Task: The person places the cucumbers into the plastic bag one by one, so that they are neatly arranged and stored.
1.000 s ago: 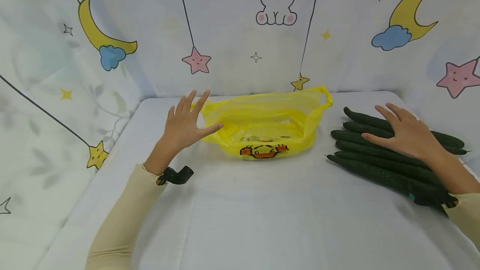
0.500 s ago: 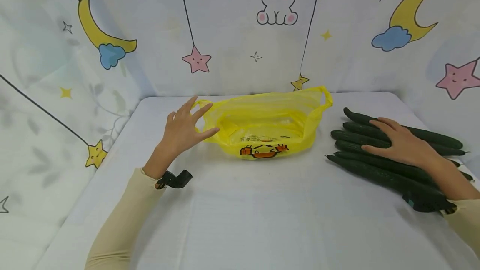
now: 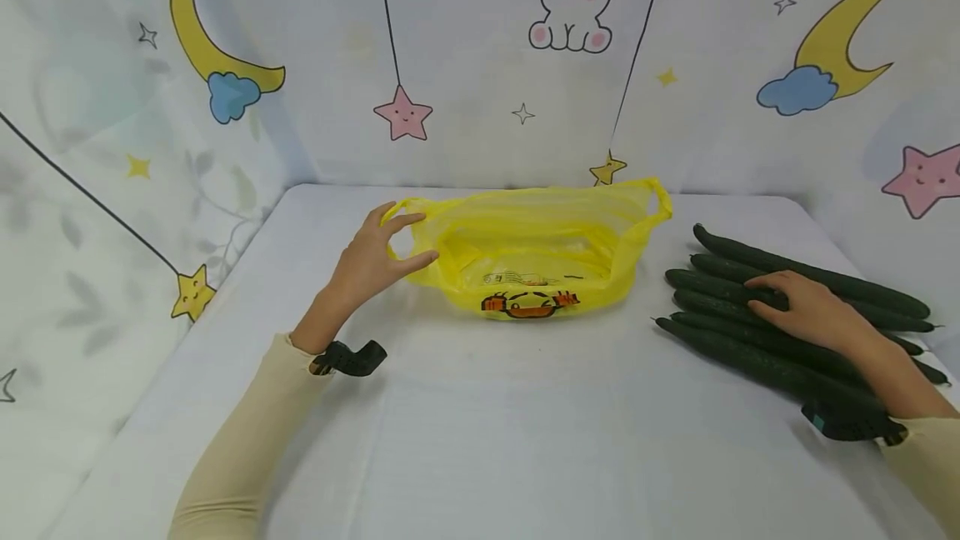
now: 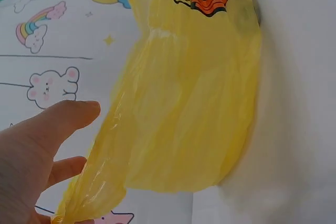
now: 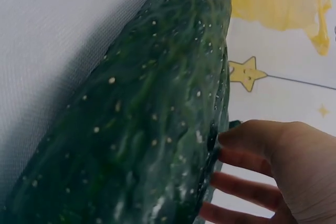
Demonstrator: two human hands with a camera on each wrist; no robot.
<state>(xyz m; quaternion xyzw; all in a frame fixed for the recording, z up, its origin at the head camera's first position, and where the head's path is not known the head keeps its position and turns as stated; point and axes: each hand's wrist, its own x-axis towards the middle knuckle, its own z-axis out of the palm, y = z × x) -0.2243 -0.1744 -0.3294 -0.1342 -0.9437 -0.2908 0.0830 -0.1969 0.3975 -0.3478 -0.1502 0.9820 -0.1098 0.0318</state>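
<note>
Left hand [image 3: 367,263] stood spread beside the yellow bag [image 3: 540,273]; right hand [image 3: 813,313], thumb and fingers parted, lay over the cucumbers [image 3: 757,336] right of it (contact unclear); an off-centre grasp could have rolled neighbours

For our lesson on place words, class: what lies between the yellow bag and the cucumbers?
Only a narrow bare strip of white tablecloth lies between the yellow bag and the cucumbers; the head view shows it.
</note>
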